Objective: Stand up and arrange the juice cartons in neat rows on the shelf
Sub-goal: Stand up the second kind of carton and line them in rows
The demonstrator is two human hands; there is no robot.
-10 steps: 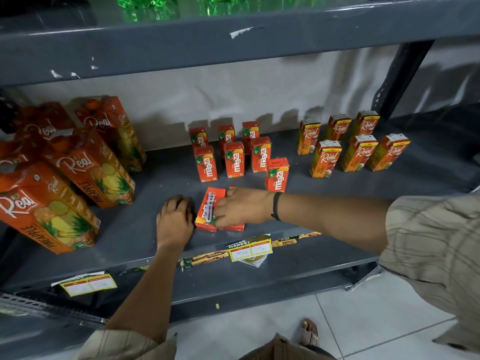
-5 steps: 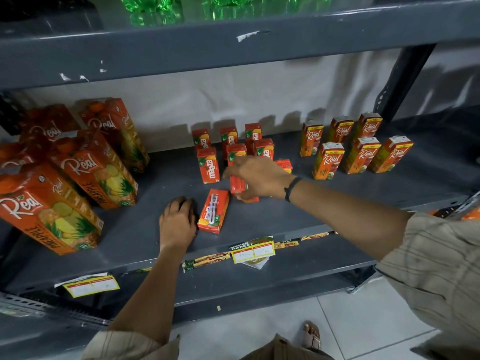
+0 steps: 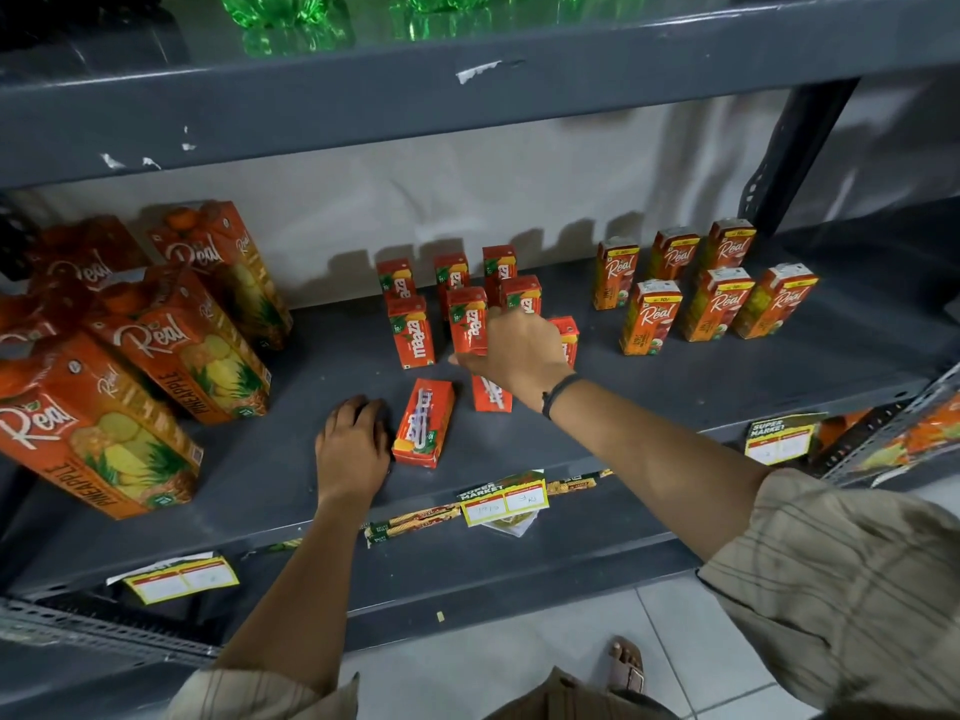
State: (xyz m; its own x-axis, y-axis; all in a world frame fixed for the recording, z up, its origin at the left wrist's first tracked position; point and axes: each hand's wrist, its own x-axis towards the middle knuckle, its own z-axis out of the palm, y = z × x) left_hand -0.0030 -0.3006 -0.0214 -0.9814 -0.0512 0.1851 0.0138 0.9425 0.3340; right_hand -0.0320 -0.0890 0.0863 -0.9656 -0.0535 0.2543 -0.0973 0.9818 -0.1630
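Note:
Small red Maaza cartons [image 3: 410,332] stand in short rows at the middle of the grey shelf [image 3: 311,366]. One Maaza carton [image 3: 423,423] lies flat on its side near the shelf's front. My left hand [image 3: 353,444] rests palm down on the shelf right beside it, holding nothing. My right hand [image 3: 514,350] reaches in from the right and grips another Maaza carton [image 3: 491,394] from above, just in front of the standing rows. That carton looks upright and is partly hidden by my hand and wrist.
Large Real pineapple cartons [image 3: 171,345] crowd the shelf's left side. Several small Real cartons [image 3: 649,317] stand in two rows at the right. An upper shelf [image 3: 467,96] with green bottles [image 3: 285,13] overhangs. Price tags [image 3: 504,504] hang on the front edge.
My right hand picked one of two lying Maaza cartons off the shelf front and carried it back and right toward the standing rows. My left hand stayed put.

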